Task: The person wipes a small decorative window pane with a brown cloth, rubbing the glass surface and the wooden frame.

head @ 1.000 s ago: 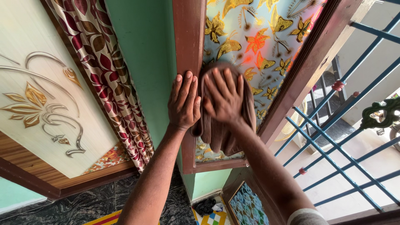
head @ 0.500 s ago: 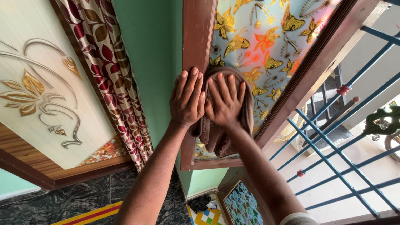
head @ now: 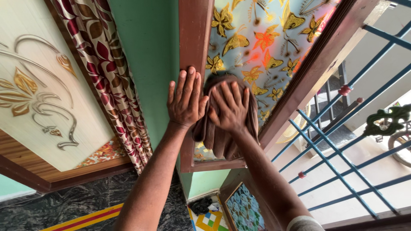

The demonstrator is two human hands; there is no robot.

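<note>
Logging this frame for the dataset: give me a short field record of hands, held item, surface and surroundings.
left hand: flat, fingers spread, on the brown wooden window frame
right hand: palm pressing a brown cloth against the glass
surface: patterned window pane, butterflies and flowers in yellow and orange
cloth state: bunched, hanging below the right hand
to the left: green wall, red leaf-print curtain
to the right: blue metal grille
below: dark stone floor

Right hand (head: pixel 230 109) presses brown cloth (head: pixel 218 137) on patterned window pane (head: pixel 265 38).
</note>
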